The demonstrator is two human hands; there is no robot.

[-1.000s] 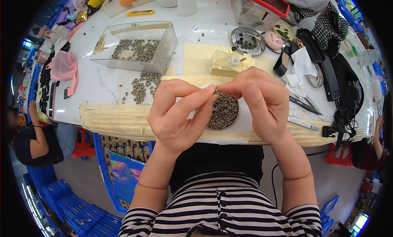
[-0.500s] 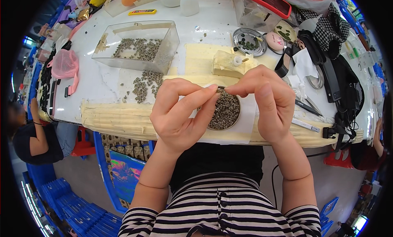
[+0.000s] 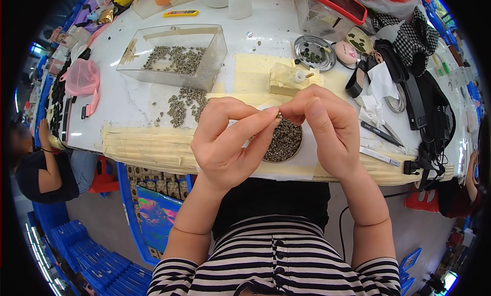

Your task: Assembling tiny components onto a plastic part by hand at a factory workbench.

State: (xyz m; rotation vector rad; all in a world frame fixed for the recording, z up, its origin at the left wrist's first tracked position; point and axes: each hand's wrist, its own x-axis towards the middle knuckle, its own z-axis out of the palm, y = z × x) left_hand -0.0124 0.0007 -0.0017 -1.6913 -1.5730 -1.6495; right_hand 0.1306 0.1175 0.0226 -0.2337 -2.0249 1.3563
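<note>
"Pinching something, is it, that left hand (image 3: 222, 148)?"

"Yes, thumb and finger drawn narrow on a tiny part (image 3: 279, 115), its shape mostly hidden by the fingertips."

"And the right hand (image 3: 335, 137)?"

"Its index fingertip comes right up to the same spot, with the thumb apart from it. Whether it grips anything as well, I can't tell."

"Where exactly is the part?"

"Between the two hands, seen against the far side of a shallow round dish (image 3: 300, 148) full of small grey metallic pieces (image 3: 284, 142). A white sheet (image 3: 309, 165) lies under the dish."

"What stands just beyond?"

"A tape-wrapped block (image 3: 279, 85) with a small white cup (image 3: 300, 76) on it. Over to the left, loose grey pieces (image 3: 177, 112) lie on the tabletop in front of a clear rectangular box (image 3: 153, 77), which has more inside."

"To the right?"

"Black tweezers (image 3: 381, 133) near the right hand and, farther back, a round dish (image 3: 297, 60) with dark green bits (image 3: 313, 57)."

"Farther left?"

"A pink mesh item (image 3: 83, 78), well apart from the hands."
</note>
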